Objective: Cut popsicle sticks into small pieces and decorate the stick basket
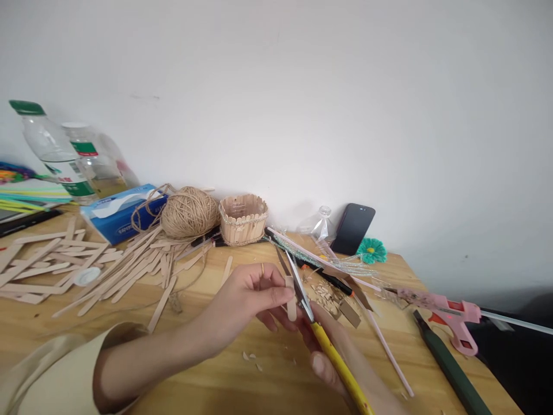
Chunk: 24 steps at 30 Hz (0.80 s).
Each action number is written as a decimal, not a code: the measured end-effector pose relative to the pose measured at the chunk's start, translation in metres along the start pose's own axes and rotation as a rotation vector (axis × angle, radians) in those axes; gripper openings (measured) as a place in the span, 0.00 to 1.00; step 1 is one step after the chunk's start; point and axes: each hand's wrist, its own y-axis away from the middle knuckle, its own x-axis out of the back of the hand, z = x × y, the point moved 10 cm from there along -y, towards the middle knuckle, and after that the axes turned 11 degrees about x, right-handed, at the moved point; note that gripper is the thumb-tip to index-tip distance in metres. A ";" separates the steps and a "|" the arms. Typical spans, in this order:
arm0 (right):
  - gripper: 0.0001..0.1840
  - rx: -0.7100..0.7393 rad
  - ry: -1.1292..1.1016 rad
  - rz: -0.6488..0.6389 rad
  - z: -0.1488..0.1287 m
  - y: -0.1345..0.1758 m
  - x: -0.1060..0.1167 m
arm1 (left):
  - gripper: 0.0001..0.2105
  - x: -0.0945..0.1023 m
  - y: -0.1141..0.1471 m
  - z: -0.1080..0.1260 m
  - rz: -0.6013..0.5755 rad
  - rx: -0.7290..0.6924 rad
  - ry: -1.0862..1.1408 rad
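While the left hand (254, 291) pinches a short wooden stick (291, 312) at the lower centre of the frame and the right hand (341, 340) grips yellow-handled scissors (320, 334), a clean snip calls for keeping the fingertips (285, 295) clear of the blades (299, 282).

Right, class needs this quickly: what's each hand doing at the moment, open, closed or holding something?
Left hand: closed, pinching a short wooden stick piece.
Right hand: closed around yellow-handled scissors, whose blades are slightly apart.
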 end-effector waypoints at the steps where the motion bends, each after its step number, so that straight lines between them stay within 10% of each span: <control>1: 0.31 -0.003 0.007 0.006 -0.001 0.000 0.000 | 0.10 0.000 0.000 -0.001 -0.003 0.002 0.005; 24: 0.31 0.001 -0.036 0.072 -0.004 -0.001 0.001 | 0.10 -0.002 -0.002 -0.003 -0.054 0.026 0.037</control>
